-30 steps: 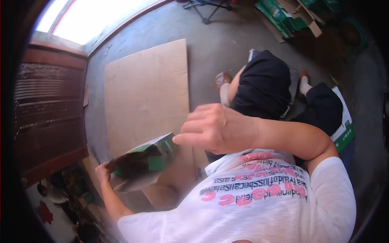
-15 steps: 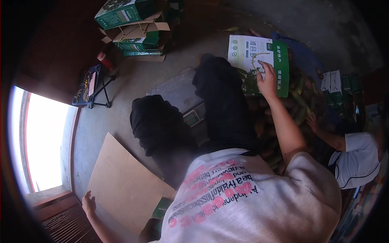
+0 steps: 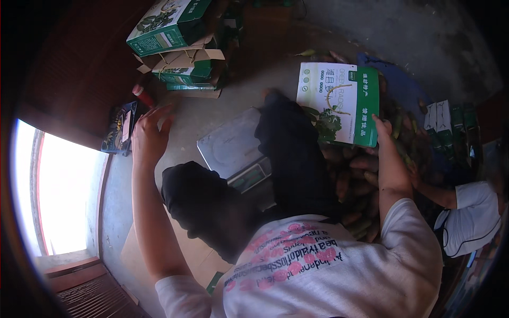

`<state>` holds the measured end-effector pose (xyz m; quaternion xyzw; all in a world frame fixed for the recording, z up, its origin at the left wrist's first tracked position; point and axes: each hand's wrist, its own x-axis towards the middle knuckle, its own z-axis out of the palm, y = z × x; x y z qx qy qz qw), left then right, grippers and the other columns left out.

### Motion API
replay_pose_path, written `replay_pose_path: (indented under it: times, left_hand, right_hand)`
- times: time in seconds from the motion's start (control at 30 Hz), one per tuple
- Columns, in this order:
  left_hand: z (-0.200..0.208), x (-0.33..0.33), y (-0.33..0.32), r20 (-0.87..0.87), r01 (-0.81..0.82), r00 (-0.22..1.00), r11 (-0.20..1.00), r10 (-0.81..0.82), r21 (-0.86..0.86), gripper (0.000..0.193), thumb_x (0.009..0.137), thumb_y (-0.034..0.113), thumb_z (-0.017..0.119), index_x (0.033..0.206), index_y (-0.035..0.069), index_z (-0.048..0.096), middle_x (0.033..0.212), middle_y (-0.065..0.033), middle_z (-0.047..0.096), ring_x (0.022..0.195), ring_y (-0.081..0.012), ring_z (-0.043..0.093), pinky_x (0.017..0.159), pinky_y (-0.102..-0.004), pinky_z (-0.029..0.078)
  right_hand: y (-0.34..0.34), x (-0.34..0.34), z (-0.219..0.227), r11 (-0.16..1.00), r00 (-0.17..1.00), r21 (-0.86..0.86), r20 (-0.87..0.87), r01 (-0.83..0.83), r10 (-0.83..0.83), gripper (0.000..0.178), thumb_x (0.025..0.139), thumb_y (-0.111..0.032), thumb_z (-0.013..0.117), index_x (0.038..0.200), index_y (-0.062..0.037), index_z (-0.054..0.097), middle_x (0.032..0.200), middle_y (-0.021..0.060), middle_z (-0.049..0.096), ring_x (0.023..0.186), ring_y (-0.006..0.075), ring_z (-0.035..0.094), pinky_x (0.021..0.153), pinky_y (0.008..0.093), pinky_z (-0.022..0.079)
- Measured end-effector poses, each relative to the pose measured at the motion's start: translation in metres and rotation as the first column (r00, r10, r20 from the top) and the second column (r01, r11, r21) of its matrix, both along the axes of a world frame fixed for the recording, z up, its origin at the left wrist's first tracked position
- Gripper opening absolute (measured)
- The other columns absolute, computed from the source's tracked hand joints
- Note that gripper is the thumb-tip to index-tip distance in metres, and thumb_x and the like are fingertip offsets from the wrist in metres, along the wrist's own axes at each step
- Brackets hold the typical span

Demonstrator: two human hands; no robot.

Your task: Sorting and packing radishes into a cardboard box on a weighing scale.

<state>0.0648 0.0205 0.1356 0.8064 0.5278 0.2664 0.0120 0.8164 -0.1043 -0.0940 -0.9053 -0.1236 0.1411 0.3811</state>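
Observation:
A white and green printed cardboard box (image 3: 334, 103) with a yellow cord handle rests over a heap of radishes (image 3: 356, 170). At the box's right green edge, my right hand (image 3: 384, 130) grips the side, with its fingers partly hidden. My left hand (image 3: 150, 139) is raised in the air at left, fingers apart and slightly blurred, holding nothing. Between my knees on the floor lies a flat platform scale (image 3: 230, 140) with a small display panel (image 3: 249, 180). My right leg covers part of it.
Stacked green and white boxes (image 3: 169, 26) stand at the upper left. Behind my left hand are a small folding stool (image 3: 117, 130) and a red bottle (image 3: 142, 96). A flattened cardboard sheet (image 3: 146, 244) lies lower left. A co-worker (image 3: 469, 212) sits at right, near more boxes (image 3: 442, 124).
My left hand has risen from beside the cardboard sheet to the upper left. My right hand has shifted from the box's cord handle to its right edge.

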Motion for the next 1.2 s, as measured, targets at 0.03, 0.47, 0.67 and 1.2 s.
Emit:
replay_pose_path:
  times: [0.03, 0.47, 0.67, 1.2]
  left_hand:
    - [0.001, 0.016, -0.007, 0.001, 0.014, 1.000, 1.000, -0.014, 0.005, 0.027, 0.091, 0.017, 0.071, 0.117, 0.014, 0.074, 0.113, -0.0137, 0.073, 0.102, -0.0375, 0.068, 0.088, -0.0446, 0.054]
    - [-0.088, -0.019, -0.024, 0.227, -0.167, 0.948, 0.956, 0.223, -0.241, 0.025, 0.093, 0.020, 0.070, 0.116, 0.011, 0.075, 0.113, -0.0175, 0.073, 0.108, -0.0353, 0.069, 0.093, -0.0399, 0.053]
    - [-0.083, -0.014, -0.026, 0.281, -0.163, 0.934, 0.964, 0.220, -0.210, 0.027, 0.092, 0.018, 0.069, 0.118, 0.011, 0.073, 0.115, -0.0176, 0.072, 0.108, -0.0380, 0.067, 0.094, -0.0422, 0.052]
    - [-0.069, -0.013, -0.045, 0.863, 0.455, 0.071, 0.754, 0.499, -0.474, 0.073, 0.105, 0.064, 0.027, 0.159, 0.015, 0.029, 0.159, -0.0177, 0.036, 0.139, -0.0419, 0.044, 0.112, -0.0560, 0.039]
  right_hand:
    - [0.005, -0.004, -0.003, 1.000, 1.000, -0.009, -0.006, -0.020, 0.020, 0.084, 0.075, -0.045, 0.086, 0.137, 0.0026, 0.056, 0.127, 0.0183, 0.067, 0.111, 0.0292, 0.066, 0.100, 0.0386, 0.049]
    - [0.157, -0.136, 0.157, 0.599, 0.569, -0.071, 0.241, -0.798, 0.786, 0.026, 0.087, -0.009, 0.075, 0.112, -0.0015, 0.070, 0.099, 0.0145, 0.075, 0.092, 0.0252, 0.072, 0.082, 0.0405, 0.054]
    - [0.154, -0.213, 0.323, 0.478, 0.035, -0.567, 0.620, -0.671, 0.784, 0.027, 0.087, -0.018, 0.074, 0.113, -0.0121, 0.072, 0.093, 0.0163, 0.073, 0.091, 0.0375, 0.069, 0.078, 0.0468, 0.052]
    - [0.132, -0.417, 0.292, -0.093, -0.483, -0.477, 0.833, -0.874, 0.271, 0.034, 0.070, 0.008, 0.069, 0.102, -0.0044, 0.070, 0.093, 0.0081, 0.073, 0.088, 0.0294, 0.070, 0.074, 0.0374, 0.055]
